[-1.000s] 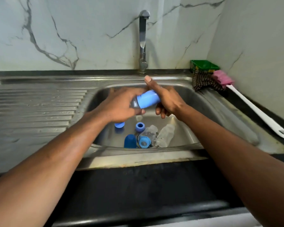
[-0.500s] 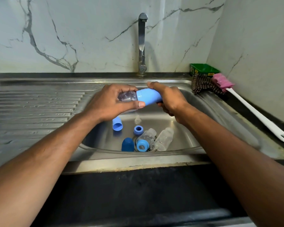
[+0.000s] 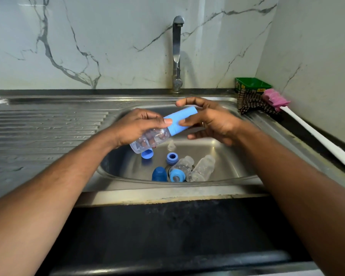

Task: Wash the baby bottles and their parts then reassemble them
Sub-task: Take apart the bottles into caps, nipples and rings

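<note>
Marble-veined wall panels fill the upper frame behind a steel sink set in a dark counter, with a ribbed draining board at centre left and a tap, not running, at top centre. At frame centre, over the basin, the left hand grips the clear body of a baby bottle, thumb lying on the collar where the pale blue cap begins. The right hand is spread loosely around the cap end, fingers arched above and below it; whether the fingertips actually touch the cap cannot be told.

On the basin floor, lower centre, lie two clear bottles, a dark blue cap, a blue ring with teat, a second blue ring, a clear teat and a light blue cap partly hidden beneath the held bottle. At the right edge rest a checked cloth, a green tub and a white-handled brush with a pink head.

Judged risks: with the right hand loose, a pulled cap may slip and drop among the loose parts. Small pieces lying near the drain could be carried off once water runs. The tilted bottle depends on one grip alone.
</note>
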